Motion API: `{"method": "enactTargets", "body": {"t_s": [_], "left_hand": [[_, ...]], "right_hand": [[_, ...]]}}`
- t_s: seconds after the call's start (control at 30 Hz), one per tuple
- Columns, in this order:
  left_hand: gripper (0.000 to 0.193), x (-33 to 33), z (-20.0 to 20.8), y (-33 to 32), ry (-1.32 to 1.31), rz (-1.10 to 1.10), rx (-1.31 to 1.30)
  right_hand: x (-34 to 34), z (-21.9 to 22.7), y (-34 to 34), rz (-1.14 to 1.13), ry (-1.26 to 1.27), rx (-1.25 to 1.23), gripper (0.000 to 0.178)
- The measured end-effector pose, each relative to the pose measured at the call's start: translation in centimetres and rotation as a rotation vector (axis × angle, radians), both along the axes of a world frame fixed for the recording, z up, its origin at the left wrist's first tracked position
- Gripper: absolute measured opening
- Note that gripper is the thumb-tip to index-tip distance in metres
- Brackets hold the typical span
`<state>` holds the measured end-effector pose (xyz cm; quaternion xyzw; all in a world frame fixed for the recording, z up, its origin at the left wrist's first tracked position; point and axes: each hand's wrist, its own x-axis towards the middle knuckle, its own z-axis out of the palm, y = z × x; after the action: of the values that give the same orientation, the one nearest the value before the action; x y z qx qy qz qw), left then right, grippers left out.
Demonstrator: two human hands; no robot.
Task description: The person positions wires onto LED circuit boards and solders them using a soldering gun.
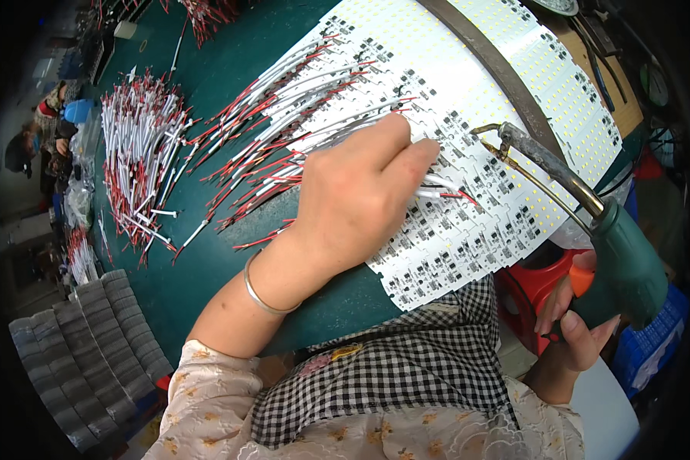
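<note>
Left hand: The person's left hand (360,192) hung low over the white panels, its grip curled closed with the back of the hand toward the camera; the fingertips were hidden, so it could not be told whether they pinched a wire.
Wire pair: Two white wires (441,193) with red ends came out from beneath the left hand and lay over the panels.
Right hand: The right hand (575,326) had its grip wrapped round the handle of a green soldering gun (629,261), near the orange trigger (581,280).
Gun nozzle: The metal nozzle (544,157) pointed up and to the left, its bent tip above the panels, just right of the left hand; whether it touched them could not be told.
Panels: White circuit panels (437,261), dotted with yellow squares and dark parts, spread across the bench (241,42) and ran beyond its right side.
Strip: A dark curved strip (498,61) crossed over the panels.
Laid wires: Bunches of white-and-red wires (314,93) fanned from the panels toward the left, past the left hand.
Loose pile: A heap of similar cut wires (142,146) lay on the green bench top, farther left.
Wrist: A pale bangle (254,291) circled the left wrist.
Clothing: A black-and-white checked apron (376,376) covered the person's lap.
Surroundings: Grey stacked bundles (84,353) stood at the lower left.
</note>
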<state>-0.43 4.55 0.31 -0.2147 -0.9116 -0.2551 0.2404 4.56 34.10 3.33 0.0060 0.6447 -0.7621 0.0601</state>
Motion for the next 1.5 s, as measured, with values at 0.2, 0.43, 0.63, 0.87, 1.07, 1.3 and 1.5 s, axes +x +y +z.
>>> {"method": "enactTargets", "body": {"t_s": [0.2, 0.43, 0.63, 0.87, 1.07, 1.3, 1.5], "left_hand": [[0.049, -0.6, -0.8, -0.5, -0.125, -0.091, 0.161], [0.052, -0.6, -0.7, -0.3, -0.101, -0.103, 0.149], [0.051, -0.4, -0.8, -0.2, -0.042, -0.097, 0.093], [0.024, -0.3, -0.4, -0.1, -0.009, -0.077, 0.03], [0.025, -0.3, -0.6, -0.2, -0.009, -0.085, 0.032], [0.048, -0.4, -1.0, -0.1, 0.012, -0.097, 0.078], [0.026, -0.3, -0.6, -0.1, 0.0, -0.086, 0.022]], "right_hand": [[1.0, -0.1, 0.5, 0.039, -0.001, 0.057, 0.065], [1.6, -0.8, -0.3, -0.033, 0.004, 0.122, 0.056], [1.5, -0.8, -0.8, 0.058, -0.074, 0.16, 0.057], [2.0, -0.7, -0.9, 0.035, -0.007, 0.252, 0.056], [1.7, -0.5, -0.9, 0.063, -0.024, 0.209, 0.047], [1.4, -0.6, -1.1, 0.059, 0.006, 0.225, 0.052], [0.2, 0.1, -0.2, 0.008, 0.001, 0.05, 0.063]]}}
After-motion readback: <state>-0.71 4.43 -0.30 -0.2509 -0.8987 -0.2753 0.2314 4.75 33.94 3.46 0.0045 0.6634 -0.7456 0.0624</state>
